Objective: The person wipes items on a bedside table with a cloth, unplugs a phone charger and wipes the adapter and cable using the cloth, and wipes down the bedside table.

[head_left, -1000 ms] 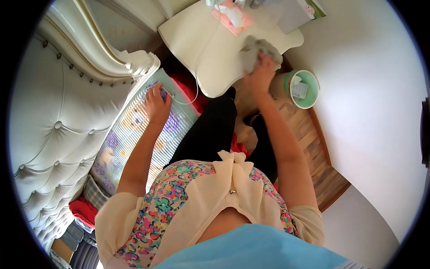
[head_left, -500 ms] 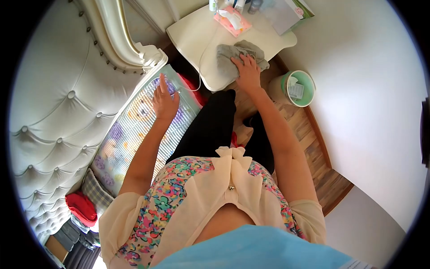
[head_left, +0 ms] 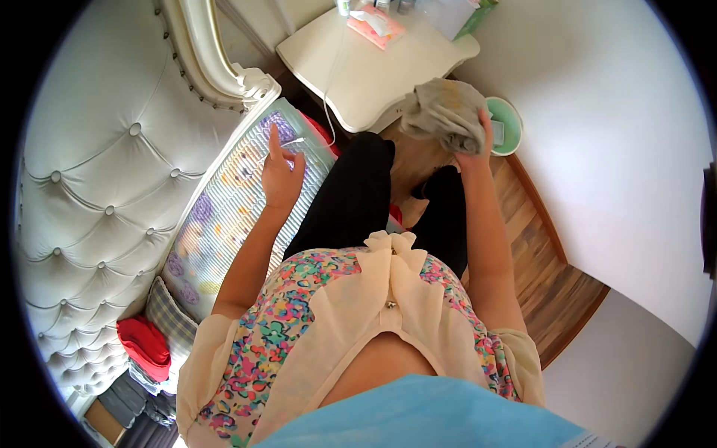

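Observation:
My right hand point(head_left: 476, 147) grips a bunched grey cloth point(head_left: 446, 112), held up off the nightstand, over the floor. The cloth has a yellowish mark on its upper side and hides most of the fingers. Over the bed, my left hand point(head_left: 283, 176) is open, with the index finger stretched out and the thumb apart. Close to those fingers runs a white cable point(head_left: 329, 119) with its end near the hand; I cannot tell whether the hand touches it. The white nightstand point(head_left: 321, 56) stands in front of me.
A pink tissue pack point(head_left: 376, 27) and small bottles point(head_left: 343, 7) stand on the nightstand. A green-lined bin point(head_left: 510, 128) is partly behind the cloth, by the wall. At left are the patterned mattress point(head_left: 224, 201), tufted headboard point(head_left: 89, 194), checked pillow point(head_left: 170, 313) and red cloth point(head_left: 144, 349).
My right hand has lifted the grey cloth off the nightstand and brought it to the right and nearer me. My left hand has shifted only slightly. The view has turned a little.

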{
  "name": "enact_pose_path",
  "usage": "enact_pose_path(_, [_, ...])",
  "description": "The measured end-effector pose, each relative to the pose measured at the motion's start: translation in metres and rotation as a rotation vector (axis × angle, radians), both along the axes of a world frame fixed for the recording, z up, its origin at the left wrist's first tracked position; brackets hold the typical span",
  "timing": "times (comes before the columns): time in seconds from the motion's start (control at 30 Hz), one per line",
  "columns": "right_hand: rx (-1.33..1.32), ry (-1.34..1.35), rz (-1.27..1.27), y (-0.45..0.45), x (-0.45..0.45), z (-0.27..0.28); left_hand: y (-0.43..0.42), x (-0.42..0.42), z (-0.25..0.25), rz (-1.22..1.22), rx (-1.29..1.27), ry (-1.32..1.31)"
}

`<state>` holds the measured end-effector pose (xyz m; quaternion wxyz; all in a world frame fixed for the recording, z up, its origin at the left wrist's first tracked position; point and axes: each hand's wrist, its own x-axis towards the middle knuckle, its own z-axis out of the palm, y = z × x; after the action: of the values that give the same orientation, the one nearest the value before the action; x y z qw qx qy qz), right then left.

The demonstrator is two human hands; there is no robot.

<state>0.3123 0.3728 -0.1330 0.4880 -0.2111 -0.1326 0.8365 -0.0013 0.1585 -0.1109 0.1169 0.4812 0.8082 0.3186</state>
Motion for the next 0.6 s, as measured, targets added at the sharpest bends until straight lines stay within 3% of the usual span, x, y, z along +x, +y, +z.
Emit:
enact_pose_path(0.1, [-0.041, 0.135, -0.08, -0.026, 0.028, -0.01, 0.013, 0.011, 0.001, 0.0, -0.032, -0.06])
enact_pose_path(0.23, [-0.096, 0.095, -0.141, -0.038, 0.053, -0.027, 0.056, 0.032, 0.012, -0.094, -0.039, -0.044])
enact_pose_path(0.3, [-0.12, 0.117, -0.147, -0.035, 0.063, -0.043, 0.092, 0.038, 0.009, -0.254, 0.144, -0.075])
enact_pose_path(0.47, [-0.207, 0.156, -0.164, -0.025, 0.067, -0.079, 0.207, 0.06, 0.001, -0.376, 0.185, -0.039])
enact_pose_path(0.6, [-0.327, 0.043, -0.143, -0.012, 0.056, -0.106, 0.32, 0.07, -0.028, -0.409, 0.266, 0.278])
